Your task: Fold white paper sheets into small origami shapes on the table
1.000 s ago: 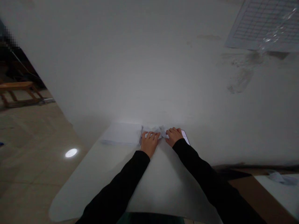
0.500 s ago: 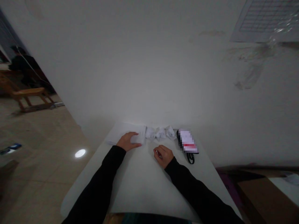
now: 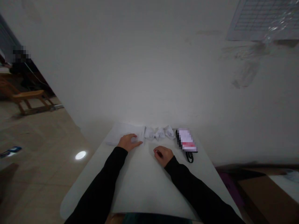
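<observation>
My left hand (image 3: 129, 142) rests at the near right part of a stack of white paper sheets (image 3: 116, 132), thumb and fingers apart, nothing between them. To its right, my right hand (image 3: 164, 155) is curled above the white table (image 3: 144, 186), thumb against the fingers. A tiny pale spot shows at its fingertips, too small to name. Beyond that hand, three crumpled or folded white papers stand in a row: a left one (image 3: 149, 133), a middle one (image 3: 160, 133) and a right one (image 3: 169, 132).
A phone (image 3: 187, 140) with a lit, blurred screen lies at the table's right, a black cord loop (image 3: 190, 157) beside it. The wall (image 3: 149, 77) closes off the far edge. On the floor at left are a wooden chair (image 3: 30, 94) and a seated person (image 3: 22, 68); a cardboard box (image 3: 263, 193) stands at right.
My left hand has slid slightly right and nearer, its thumb now reaching the paper's near right corner. My right hand stays curled almost in place. The camera view has shifted a little.
</observation>
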Demonstrator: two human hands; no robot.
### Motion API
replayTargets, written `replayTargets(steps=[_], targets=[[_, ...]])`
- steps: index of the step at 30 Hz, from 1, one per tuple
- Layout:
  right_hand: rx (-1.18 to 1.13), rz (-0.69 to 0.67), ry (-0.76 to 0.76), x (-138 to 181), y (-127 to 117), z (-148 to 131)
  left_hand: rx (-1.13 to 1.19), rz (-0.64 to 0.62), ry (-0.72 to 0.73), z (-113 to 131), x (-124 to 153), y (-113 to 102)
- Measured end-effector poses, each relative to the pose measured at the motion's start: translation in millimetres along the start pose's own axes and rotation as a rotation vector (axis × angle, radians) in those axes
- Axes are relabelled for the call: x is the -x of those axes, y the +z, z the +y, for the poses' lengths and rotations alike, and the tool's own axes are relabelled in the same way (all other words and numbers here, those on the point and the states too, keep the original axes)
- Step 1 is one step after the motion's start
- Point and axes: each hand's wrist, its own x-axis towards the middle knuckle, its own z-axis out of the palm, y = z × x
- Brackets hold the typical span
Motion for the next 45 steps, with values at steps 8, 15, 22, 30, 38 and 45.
replayTargets(steps=[8, 15, 22, 30, 38, 45], targets=[[-0.014, 0.012, 0.036, 0.0, -1.6, 0.6, 0.049, -0.036, 0.023, -11.1, -2.1, 2.6], [-0.092, 0.024, 0.029, 1.8, -2.1, -0.2, 0.055, 0.179, -0.153, -17.9, -7.3, -3.6], [-0.466, 0.171, 0.188, -8.4, -15.5, -1.2, 0.889, 0.647, -0.439, 6.3, -6.2, -46.8], [-1.240, -0.137, 0.583, -18.8, -27.6, 8.3, 0.868, 0.255, -0.257, 47.6, 7.4, -26.9], [-0.954, 0.043, 0.621, -9.9, -21.5, 21.1, 0.898, -0.117, -0.200, 69.6, 17.4, -12.9], [-0.974, 0.096, 0.665, -10.1, -28.3, 34.4, 0.935, -0.389, -0.189, 62.7, 18.7, -5.6]])
